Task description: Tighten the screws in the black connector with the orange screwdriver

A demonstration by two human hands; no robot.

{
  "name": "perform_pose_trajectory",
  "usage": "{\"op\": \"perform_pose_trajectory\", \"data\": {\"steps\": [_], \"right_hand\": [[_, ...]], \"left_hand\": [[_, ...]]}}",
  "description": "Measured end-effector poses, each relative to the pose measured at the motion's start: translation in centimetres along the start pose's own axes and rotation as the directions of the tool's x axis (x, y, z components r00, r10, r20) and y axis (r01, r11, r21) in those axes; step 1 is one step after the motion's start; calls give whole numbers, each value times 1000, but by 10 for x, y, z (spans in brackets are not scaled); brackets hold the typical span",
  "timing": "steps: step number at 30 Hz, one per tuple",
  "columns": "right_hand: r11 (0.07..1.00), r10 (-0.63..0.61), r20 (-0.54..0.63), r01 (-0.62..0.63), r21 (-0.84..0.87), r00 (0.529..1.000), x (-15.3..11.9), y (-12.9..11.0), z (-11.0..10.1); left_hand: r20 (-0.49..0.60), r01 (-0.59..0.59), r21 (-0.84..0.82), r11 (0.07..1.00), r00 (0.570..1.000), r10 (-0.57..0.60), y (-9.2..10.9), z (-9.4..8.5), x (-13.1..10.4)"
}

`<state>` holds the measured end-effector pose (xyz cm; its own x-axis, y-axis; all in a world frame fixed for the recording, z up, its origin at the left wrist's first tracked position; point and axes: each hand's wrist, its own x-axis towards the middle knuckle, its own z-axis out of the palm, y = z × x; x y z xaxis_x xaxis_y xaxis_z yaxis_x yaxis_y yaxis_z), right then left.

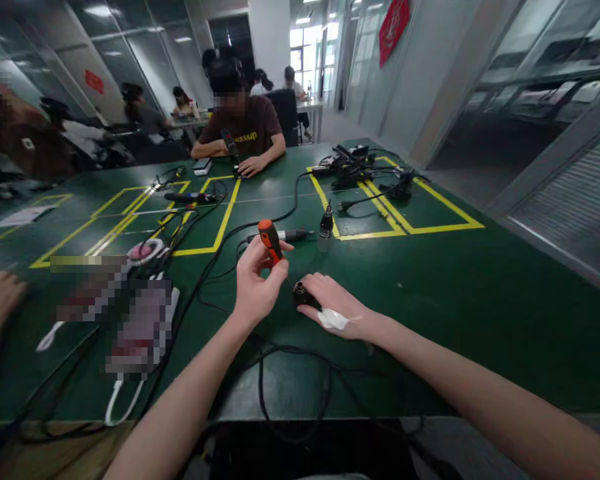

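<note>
My left hand (257, 283) is closed around a screwdriver (270, 241) with an orange-and-black handle, its orange end up. The screwdriver's shaft points down toward my right hand and is hard to make out. My right hand (333, 300) rests low over the green table, fingers wrapped round a black tool part (301, 295) with a small metal collar facing up. White tape is stuck at that wrist. Just beyond my hands lies a pen-shaped grey-and-black tool (293, 235). Beside its tip, a black cone-shaped piece with a thin point (326, 223) stands upright on a clear base.
Black cables (295, 353) loop over the near table edge. Two blurred phone-like devices (143, 327) with white cords lie at left, near another person's hand (0, 300). A heap of black cabled tools (353, 167) sits at the far right. A person (245, 127) works opposite.
</note>
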<state>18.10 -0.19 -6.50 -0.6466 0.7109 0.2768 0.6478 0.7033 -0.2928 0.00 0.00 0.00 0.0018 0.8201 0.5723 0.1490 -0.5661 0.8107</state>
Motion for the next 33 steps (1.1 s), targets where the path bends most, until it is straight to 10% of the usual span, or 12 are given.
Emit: {"op": "perform_pose_trajectory", "data": {"steps": [33], "right_hand": [[999, 8, -8, -8, 42, 1000, -3, 0, -2]], "left_hand": [[9, 137, -215, 967, 990, -138, 0, 2, 4]]}}
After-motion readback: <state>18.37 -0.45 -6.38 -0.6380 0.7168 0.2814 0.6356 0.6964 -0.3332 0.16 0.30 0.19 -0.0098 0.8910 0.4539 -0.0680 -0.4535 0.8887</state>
